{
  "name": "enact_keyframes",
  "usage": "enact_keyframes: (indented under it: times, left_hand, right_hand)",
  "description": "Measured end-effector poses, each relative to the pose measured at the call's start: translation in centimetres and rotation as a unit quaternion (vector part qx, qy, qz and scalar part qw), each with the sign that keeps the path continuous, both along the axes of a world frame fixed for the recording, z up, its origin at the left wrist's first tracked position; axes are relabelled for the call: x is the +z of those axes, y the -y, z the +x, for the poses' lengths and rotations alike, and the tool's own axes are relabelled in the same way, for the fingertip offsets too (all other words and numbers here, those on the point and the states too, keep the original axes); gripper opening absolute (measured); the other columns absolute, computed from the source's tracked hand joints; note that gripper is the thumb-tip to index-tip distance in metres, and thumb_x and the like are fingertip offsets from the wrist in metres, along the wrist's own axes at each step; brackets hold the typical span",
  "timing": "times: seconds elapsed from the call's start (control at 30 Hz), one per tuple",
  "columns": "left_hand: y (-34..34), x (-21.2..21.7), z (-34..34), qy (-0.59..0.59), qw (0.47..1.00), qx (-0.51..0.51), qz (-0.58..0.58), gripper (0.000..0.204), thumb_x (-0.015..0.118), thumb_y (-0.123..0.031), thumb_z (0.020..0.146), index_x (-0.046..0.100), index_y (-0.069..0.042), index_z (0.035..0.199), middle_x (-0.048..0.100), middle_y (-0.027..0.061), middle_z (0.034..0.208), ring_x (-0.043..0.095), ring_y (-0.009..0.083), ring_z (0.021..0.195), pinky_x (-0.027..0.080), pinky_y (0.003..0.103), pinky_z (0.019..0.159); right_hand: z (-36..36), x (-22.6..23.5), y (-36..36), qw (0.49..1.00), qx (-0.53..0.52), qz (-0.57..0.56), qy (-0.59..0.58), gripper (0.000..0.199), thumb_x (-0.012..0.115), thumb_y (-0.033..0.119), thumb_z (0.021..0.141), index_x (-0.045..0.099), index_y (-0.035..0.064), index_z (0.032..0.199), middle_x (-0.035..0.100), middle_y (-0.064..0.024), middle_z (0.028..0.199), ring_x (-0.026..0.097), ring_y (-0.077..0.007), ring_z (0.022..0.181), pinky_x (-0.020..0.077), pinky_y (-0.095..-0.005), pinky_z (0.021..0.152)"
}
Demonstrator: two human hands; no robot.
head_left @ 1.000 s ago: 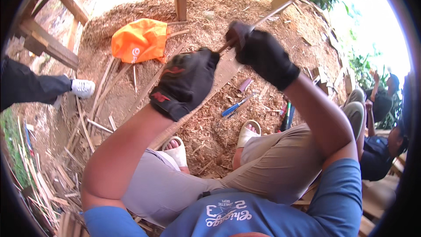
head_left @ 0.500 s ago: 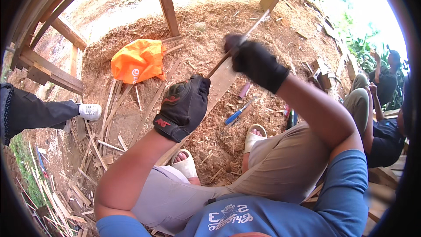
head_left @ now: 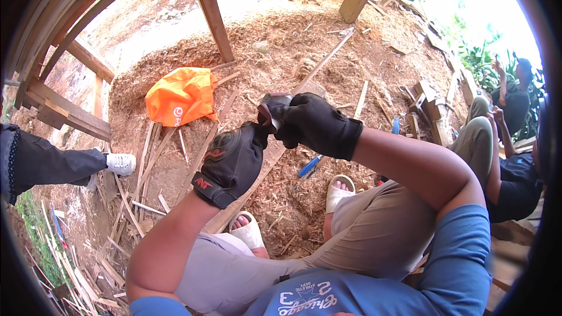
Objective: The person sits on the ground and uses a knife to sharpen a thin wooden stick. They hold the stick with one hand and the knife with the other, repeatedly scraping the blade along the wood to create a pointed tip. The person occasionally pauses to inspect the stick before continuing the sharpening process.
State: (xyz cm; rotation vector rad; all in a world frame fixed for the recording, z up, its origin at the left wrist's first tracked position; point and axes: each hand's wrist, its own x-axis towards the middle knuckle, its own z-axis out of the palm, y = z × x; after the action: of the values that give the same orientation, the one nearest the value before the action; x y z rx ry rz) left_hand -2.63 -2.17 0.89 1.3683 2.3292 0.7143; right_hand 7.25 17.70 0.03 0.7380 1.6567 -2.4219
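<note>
My left hand (head_left: 235, 161), in a black work glove, is closed around the near end of a thin wooden strip (head_left: 325, 58). The strip slants away to the upper right, over ground covered in shavings. Close beside it, my right hand (head_left: 319, 124), gloved in black too, is closed on a small folded brown-grey sheet (head_left: 274, 109), which looks like sandpaper, around the strip. The strip's part inside both hands is hidden. Below them a wooden board (head_left: 234, 206) lies slanting between my sandalled feet. A blue-handled tool (head_left: 309, 166) is on the ground right of the board.
An orange bag (head_left: 182, 98) lies on the shavings at left, among long wood offcuts (head_left: 146, 164). Another person's leg (head_left: 55, 155) reaches in from the left. Two people (head_left: 515, 178) are at the right. Wooden posts (head_left: 209, 11) stand at the far side.
My right hand has slid down along the strip toward me, from far up it to right beside my left hand. The left hand has moved slightly left, still holding the strip.
</note>
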Motion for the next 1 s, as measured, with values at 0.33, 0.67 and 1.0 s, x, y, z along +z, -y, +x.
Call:
enact_keyframes:
  times: [0.33,0.67,1.0]
  left_hand:
    - [0.0,-0.3,0.0,-0.016,0.999,-0.002,0.032,0.021,0.048,-0.017,0.108,0.065,-0.005,0.108,0.071,0.0183,0.090,0.070,0.0403,0.084,0.053,0.050,0.071]
    - [-1.0,-1.3,0.9,-0.022,0.999,0.023,0.008,0.026,0.045,-0.021,0.107,0.062,-0.005,0.096,0.069,0.0210,0.085,0.069,0.0433,0.080,0.053,0.054,0.071]
    - [-0.8,-0.1,-1.1,-0.009,0.999,0.023,0.031,0.036,0.047,-0.034,0.108,0.066,-0.005,0.101,0.072,0.0234,0.088,0.071,0.0442,0.080,0.054,0.056,0.071]
  right_hand:
    - [0.0,0.8,0.0,0.993,0.055,0.097,-0.039,0.013,0.061,0.011,0.095,0.067,-0.0007,0.093,0.066,-0.0084,0.084,0.061,-0.0154,0.066,0.0498,-0.0318,0.060]
    - [-1.0,-0.4,-6.5,0.986,-0.143,-0.048,-0.074,0.011,0.048,0.009,0.101,0.058,0.0088,0.096,0.049,0.0022,0.077,0.042,-0.0085,0.061,0.0352,-0.0269,0.054]
    - [-1.4,-0.9,-10.0,0.987,-0.081,0.071,-0.120,0.008,0.048,0.007,0.098,0.054,0.0093,0.102,0.047,0.0033,0.088,0.044,-0.0078,0.066,0.0384,-0.0227,0.057]
